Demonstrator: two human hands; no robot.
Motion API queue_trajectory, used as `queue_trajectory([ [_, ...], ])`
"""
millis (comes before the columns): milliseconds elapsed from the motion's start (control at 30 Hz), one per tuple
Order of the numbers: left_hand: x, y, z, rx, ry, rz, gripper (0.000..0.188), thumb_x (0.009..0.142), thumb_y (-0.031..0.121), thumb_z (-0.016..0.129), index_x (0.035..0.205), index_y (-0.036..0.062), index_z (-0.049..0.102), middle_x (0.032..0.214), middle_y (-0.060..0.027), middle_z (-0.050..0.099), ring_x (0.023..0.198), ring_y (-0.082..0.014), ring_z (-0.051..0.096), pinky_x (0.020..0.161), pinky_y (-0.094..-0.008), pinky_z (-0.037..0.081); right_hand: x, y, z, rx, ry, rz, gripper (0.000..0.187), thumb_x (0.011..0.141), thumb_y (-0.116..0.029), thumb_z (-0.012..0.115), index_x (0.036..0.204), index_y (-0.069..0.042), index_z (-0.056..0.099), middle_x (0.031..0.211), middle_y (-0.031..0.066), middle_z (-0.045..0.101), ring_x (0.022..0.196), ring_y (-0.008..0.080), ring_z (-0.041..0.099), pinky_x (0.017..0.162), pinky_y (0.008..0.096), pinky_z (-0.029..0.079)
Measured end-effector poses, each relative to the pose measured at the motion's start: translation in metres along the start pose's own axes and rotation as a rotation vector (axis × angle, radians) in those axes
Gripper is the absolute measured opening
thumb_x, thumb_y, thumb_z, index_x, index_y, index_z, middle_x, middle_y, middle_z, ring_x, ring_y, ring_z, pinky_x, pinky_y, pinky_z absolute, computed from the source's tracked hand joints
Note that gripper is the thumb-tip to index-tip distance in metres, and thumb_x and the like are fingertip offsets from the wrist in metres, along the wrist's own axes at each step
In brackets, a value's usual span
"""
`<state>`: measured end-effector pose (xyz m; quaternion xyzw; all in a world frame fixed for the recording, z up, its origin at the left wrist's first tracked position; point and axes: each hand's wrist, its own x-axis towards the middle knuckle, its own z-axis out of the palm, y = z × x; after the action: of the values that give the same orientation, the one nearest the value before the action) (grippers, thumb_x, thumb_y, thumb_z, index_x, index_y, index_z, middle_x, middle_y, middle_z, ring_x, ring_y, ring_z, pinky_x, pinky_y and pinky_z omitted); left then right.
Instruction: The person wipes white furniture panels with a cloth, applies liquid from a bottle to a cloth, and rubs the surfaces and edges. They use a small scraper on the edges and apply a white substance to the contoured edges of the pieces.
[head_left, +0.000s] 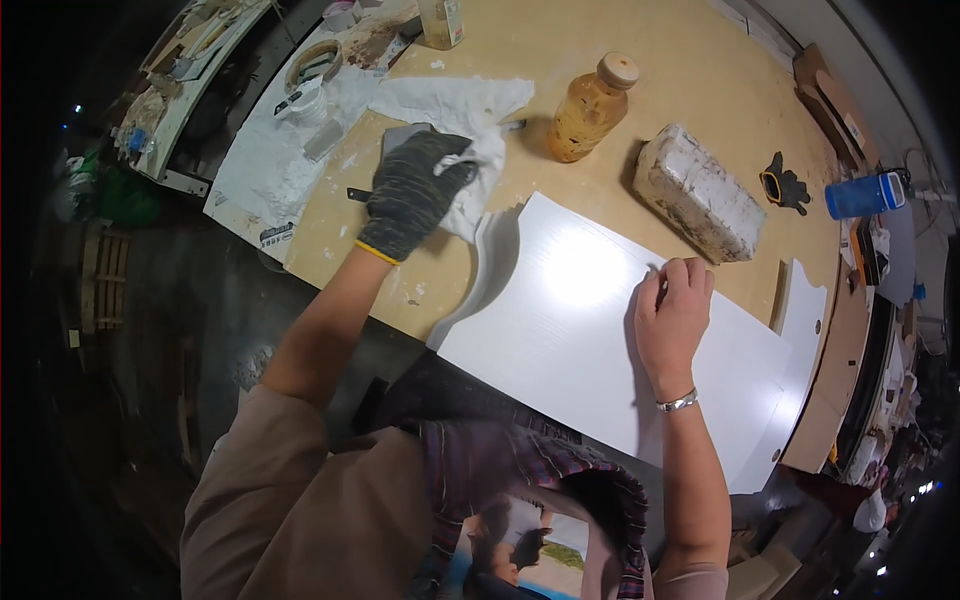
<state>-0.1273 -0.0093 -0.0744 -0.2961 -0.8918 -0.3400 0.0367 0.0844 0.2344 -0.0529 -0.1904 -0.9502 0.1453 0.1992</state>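
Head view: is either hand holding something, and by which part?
The gloved left hand seems to grip the white cloth by a bunched fold. Whether the right hand holds anything cannot be told.

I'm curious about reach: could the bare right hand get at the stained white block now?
Probably yes: the right hand is at the far edge of the white panel, near the block, and nothing visible stands between them. Its curled fingers might have to open.

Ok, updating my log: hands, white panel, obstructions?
Gloved left hand on white cloth. Bare right hand, curled, on white panel. Stained block just beyond panel.
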Motion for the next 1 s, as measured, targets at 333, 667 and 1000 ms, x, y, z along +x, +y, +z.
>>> queue_trajectory([
  [333,-0.122,0.048,-0.046,-0.525,-0.413,-0.353,0.039,0.079,0.020,0.079,0.108,-0.0023,0.065,0.097,-0.0139,0.069,0.089,-0.0187,0.067,0.080,-0.0319,0.052,-0.063,-0.007,-0.054,0.105,-0.274,-0.150,0.068,0.074,-0.029,0.073,0.134,-0.006,0.049,0.143,0.0237,0.041,0.134,0.0449,0.035,0.108,0.0596,0.025],
  [667,-0.134,0.050,-0.038,-0.669,-0.560,-0.321,0.027,0.078,0.021,0.079,0.095,0.0030,0.068,0.080,-0.0114,0.067,0.076,-0.0168,0.062,0.072,-0.0321,0.049,-0.156,0.011,-0.061,-0.351,-0.287,-0.195,0.062,0.075,-0.015,0.072,0.134,-0.016,0.052,0.148,0.0184,0.041,0.137,0.0438,0.036,0.107,0.0623,0.028],
  [1000,-0.060,-0.019,-0.051,-0.685,-0.169,-0.334,0.026,0.089,0.015,0.067,0.108,-0.0020,0.067,0.094,-0.0113,0.070,0.083,-0.0153,0.064,0.078,-0.0297,0.049,-0.143,-0.010,-0.104,-0.114,-0.150,-0.172,0.057,0.066,-0.001,0.067,0.121,-0.014,0.065,0.133,0.0164,0.056,0.119,0.0387,0.056,0.094,0.0470,0.049],
])
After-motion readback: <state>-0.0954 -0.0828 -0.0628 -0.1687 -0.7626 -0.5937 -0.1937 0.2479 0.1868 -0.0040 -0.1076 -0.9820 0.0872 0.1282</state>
